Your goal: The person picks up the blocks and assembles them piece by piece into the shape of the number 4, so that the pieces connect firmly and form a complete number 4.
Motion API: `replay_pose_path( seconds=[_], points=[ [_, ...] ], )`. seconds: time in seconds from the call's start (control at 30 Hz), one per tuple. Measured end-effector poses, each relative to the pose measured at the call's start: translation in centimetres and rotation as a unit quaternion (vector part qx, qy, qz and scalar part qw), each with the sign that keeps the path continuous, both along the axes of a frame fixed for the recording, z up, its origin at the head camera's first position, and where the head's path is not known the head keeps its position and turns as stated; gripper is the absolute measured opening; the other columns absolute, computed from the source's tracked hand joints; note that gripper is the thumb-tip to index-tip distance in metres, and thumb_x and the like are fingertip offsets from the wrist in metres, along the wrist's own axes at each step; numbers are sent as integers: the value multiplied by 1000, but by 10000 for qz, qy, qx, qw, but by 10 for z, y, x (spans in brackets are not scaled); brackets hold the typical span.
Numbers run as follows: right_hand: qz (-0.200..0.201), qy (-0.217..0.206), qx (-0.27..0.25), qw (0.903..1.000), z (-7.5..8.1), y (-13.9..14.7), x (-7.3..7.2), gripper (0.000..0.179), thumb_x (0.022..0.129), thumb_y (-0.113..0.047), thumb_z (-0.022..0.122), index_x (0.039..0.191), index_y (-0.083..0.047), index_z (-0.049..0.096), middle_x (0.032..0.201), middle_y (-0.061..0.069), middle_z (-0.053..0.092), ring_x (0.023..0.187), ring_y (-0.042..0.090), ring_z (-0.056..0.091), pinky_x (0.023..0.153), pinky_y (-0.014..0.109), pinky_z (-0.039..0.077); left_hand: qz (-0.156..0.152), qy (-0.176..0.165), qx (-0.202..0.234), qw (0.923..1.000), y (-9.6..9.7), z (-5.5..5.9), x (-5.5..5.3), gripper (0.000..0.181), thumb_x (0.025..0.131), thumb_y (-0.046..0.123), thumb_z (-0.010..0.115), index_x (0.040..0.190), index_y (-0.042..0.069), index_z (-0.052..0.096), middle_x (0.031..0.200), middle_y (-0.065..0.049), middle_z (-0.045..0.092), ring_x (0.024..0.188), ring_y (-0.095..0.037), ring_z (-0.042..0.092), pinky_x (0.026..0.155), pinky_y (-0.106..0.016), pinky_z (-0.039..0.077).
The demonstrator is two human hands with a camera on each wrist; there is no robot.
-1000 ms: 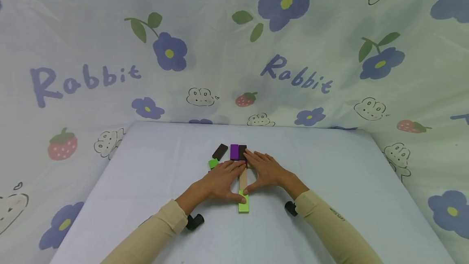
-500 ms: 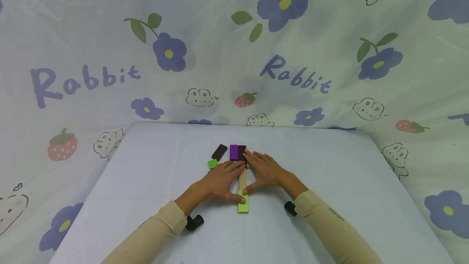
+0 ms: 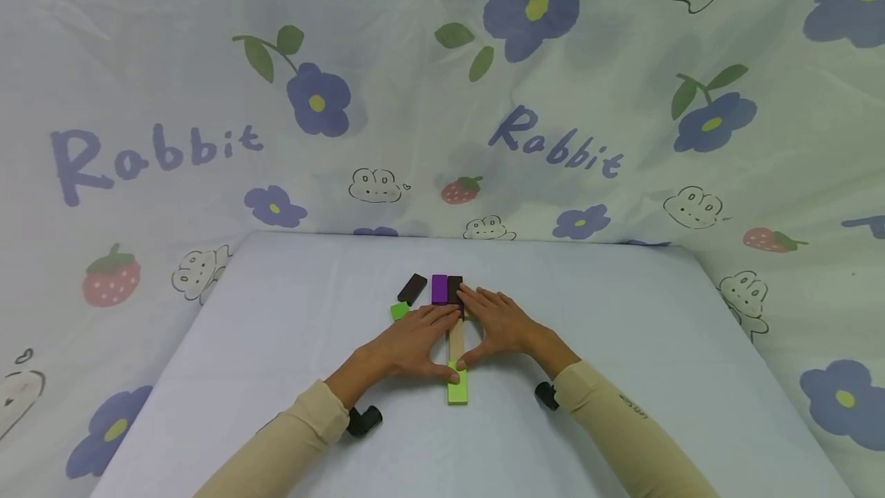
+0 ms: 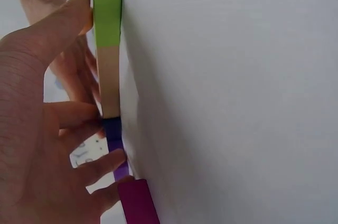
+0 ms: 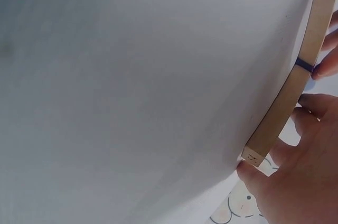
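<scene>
In the head view my left hand (image 3: 415, 340) and right hand (image 3: 505, 321) lie spread over a row of coloured blocks. The left thumb touches a light green block (image 3: 457, 390) at the near end, and the right thumb rests beside it. A plain wooden block (image 3: 455, 340) shows between the hands. My right fingertips meet a dark brown block (image 3: 454, 288) beside a purple block (image 3: 439, 288). In the left wrist view, fingertips touch purple pieces near a magenta block (image 4: 139, 203). The right wrist view has a digit at the marked end of a wooden block (image 5: 274, 121).
A loose dark brown block (image 3: 412, 289) lies tilted behind my left hand, close to a bright green block (image 3: 399, 310). All sit on a white-covered table (image 3: 622, 298). A patterned cloth (image 3: 415, 106) hangs behind it.
</scene>
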State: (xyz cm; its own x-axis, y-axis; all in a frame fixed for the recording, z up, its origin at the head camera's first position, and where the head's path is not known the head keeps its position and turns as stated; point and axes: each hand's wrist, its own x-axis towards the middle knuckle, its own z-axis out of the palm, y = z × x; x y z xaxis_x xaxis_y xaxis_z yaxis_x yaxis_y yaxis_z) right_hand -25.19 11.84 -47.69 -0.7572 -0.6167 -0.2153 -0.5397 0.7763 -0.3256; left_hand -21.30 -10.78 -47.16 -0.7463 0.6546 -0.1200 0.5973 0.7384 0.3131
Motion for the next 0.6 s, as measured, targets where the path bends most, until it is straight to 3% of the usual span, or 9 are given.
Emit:
replay_pose_path(
  seconds=[0.3,0.6],
  points=[
    [-24,48,26,10000,-2,1,-1,128,67,-80,74,164,-17,17,170,-2,11,153,32,17,119,61,18,76,-76,394,9992,-7,8,-3,104,80,66,75,157,7,36,162,-9,33,147,-30,33,119,-48,29],
    [-78,-6,57,10000,-2,0,0,130,66,-79,75,164,-18,16,170,-2,10,153,31,17,119,61,18,446,-205,374,9981,-12,15,-8,94,83,55,78,156,11,40,161,-8,36,147,-32,32,117,-52,30]
  ],
)
